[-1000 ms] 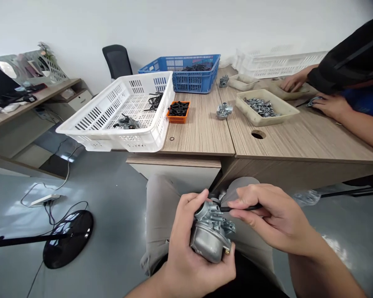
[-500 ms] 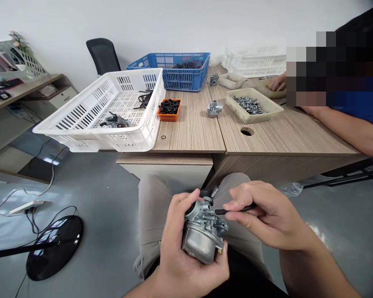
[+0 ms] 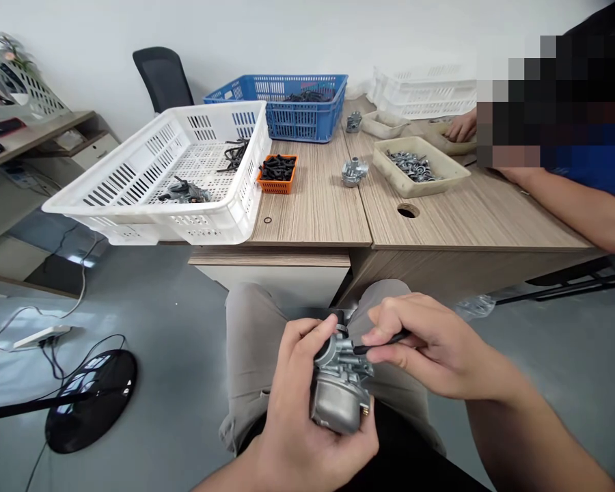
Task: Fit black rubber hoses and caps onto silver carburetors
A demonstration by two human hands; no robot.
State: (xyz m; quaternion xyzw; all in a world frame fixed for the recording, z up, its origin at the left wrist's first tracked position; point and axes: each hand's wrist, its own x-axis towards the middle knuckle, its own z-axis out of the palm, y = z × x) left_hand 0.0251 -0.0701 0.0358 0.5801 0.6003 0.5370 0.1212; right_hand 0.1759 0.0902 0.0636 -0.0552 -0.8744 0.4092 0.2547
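Over my lap, my left hand (image 3: 307,410) is wrapped round a silver-grey metal carburetor (image 3: 337,403), with its rounded bowl low and its ports toward the right. My right hand (image 3: 430,345) pinches a thin black hose (image 3: 393,339) between thumb and fingers. The tip of the hose meets a small spout on the carburetor's side; whether it sits over the spout I cannot tell. Most of the hose is hidden inside my right hand. A black part (image 3: 340,318) shows at the carburetor's far end.
On the desk stand a white crate (image 3: 199,229) holding a carburetor and black hoses, an orange basket (image 3: 277,186) of black pieces, a blue crate (image 3: 307,126), a lone carburetor (image 3: 354,172) and a tray (image 3: 425,186) of metal parts. A co-worker's arm (image 3: 568,205) rests at the right.
The carburetor has turned slightly in my left hand and shifted a little right. My right hand has moved slightly left with the hose. The camera view has shifted slightly.
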